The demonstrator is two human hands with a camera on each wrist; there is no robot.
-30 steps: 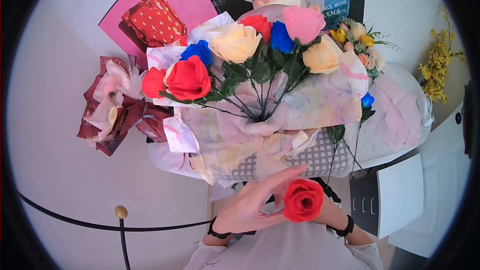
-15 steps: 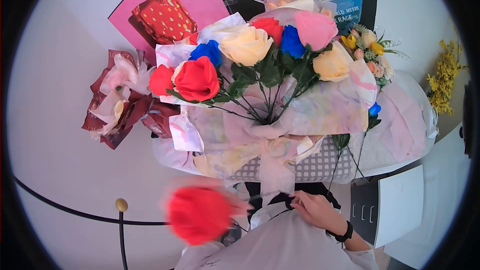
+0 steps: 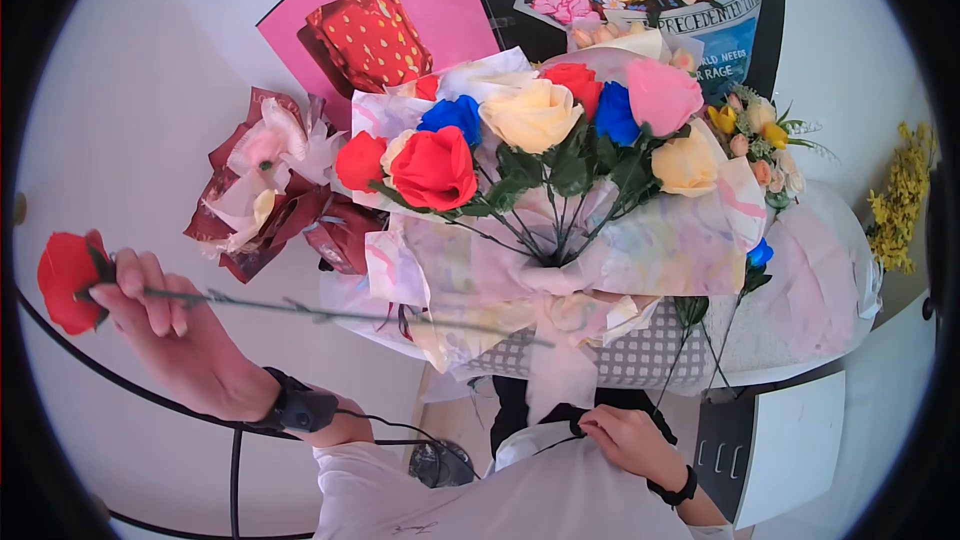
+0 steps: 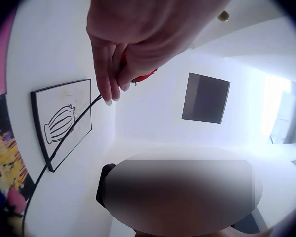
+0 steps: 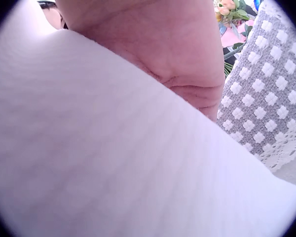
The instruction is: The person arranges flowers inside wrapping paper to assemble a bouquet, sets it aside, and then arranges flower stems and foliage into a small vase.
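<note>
At the far left of the head view, my left hand (image 3: 175, 340) pinches a single red rose (image 3: 68, 283) by its stem just below the bloom. The long dark stem (image 3: 240, 302) points right, its lower end overlapping the wrapped bouquet (image 3: 680, 250). In the left wrist view the fingers (image 4: 103, 74) are curled round the stem, and the hand hides most of the petals. My right hand (image 3: 637, 443) rests at the front of the white shirt (image 3: 470, 495), fingers loosely bent. White cloth covers its fingers in the right wrist view.
The bouquet of red, blue, cream and pink roses lies on a table with a grey-white dotted cloth (image 3: 650, 340). A dark-red wrapped bouquet (image 3: 340, 232) is at left, a blue rose (image 3: 760, 253) at right. A black curved rail (image 3: 150, 395) passes behind my left arm.
My left hand has carried the red rose from in front of the body out to the far left, turning its stem sideways. The right hand stays by the shirt. The head view has shifted slightly.
</note>
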